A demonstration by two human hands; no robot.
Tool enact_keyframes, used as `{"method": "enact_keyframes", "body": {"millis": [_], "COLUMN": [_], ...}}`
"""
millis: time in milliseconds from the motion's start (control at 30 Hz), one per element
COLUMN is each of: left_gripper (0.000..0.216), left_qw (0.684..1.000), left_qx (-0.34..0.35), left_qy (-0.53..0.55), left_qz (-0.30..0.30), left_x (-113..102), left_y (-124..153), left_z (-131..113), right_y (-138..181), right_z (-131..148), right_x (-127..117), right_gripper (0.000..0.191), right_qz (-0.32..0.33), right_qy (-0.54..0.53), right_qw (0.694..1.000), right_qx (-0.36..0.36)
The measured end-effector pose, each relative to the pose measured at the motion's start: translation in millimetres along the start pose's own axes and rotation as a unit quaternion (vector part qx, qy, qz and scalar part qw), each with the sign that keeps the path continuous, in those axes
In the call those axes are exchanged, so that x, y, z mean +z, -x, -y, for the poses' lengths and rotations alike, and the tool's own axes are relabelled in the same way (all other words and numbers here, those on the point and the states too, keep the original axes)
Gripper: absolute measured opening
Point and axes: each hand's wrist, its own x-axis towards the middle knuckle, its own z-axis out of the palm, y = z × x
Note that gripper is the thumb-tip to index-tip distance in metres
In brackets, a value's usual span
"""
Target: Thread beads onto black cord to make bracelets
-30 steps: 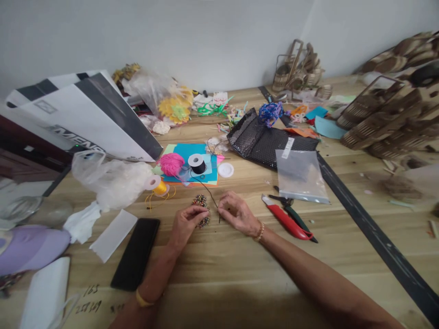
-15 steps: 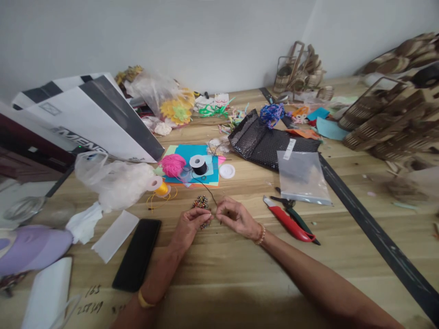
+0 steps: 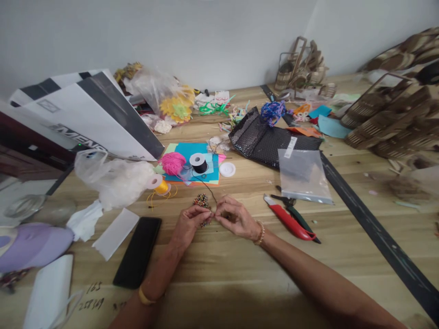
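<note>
My left hand (image 3: 188, 225) is closed in a pinch, thumb against forefinger; what sits between the tips is too small to make out. Just behind those fingers lies a heap of small multicoloured beads (image 3: 200, 200), partly covered by them. My right hand (image 3: 237, 219) pinches a thin black cord (image 3: 209, 188), its fingertips almost meeting the left ones. The cord runs back to a white-ended spool of black cord (image 3: 199, 165) standing on coloured paper sheets (image 3: 213, 175).
Red-handled cutter (image 3: 291, 222) and green-handled pliers (image 3: 302, 220) lie right of my hands. A black phone (image 3: 137, 252) is left. Behind are pink yarn (image 3: 173, 163), a yellow thread spool (image 3: 159, 184), a clear bag (image 3: 304, 176), a black bubble mailer (image 3: 257, 141) and small baskets (image 3: 387, 114).
My right fingertips have moved slightly left, closer to the left ones. The left hand keeps its pinch beside the beads. The view has shifted a little.
</note>
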Motion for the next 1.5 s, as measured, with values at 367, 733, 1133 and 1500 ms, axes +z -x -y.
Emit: {"method": "enact_keyframes", "body": {"millis": [367, 733, 1133, 1500], "left_gripper": [0.018, 0.019, 0.018, 0.017], "left_qw": [1.0, 1.0, 0.999, 0.999], "left_qx": [-0.003, 0.003, 0.013, 0.019], "left_qy": [-0.018, -0.017, -0.041, -0.041], "left_qz": [0.007, 0.005, 0.014, 0.016], "left_x": [-1.8, -3.4, -6.5, -5.8], "left_y": [-1.3, -2.3, -3.1, -2.3], "left_z": [2.2, 4.4, 6.4, 6.0], "right_y": [-1.7, -2.8, -2.5, -2.7], "right_z": [2.2, 3.3, 4.0, 2.1], "right_x": [-1.9, -2.3, -2.2, -1.9], "right_gripper": [0.01, 0.01, 0.009, 0.013], "right_qz": [0.006, 0.014, 0.023, 0.026], "right_qy": [-0.013, -0.023, -0.03, -0.019], "right_qw": [1.0, 0.999, 0.999, 0.999], "right_qx": [0.023, 0.016, 0.011, 0.011]}}
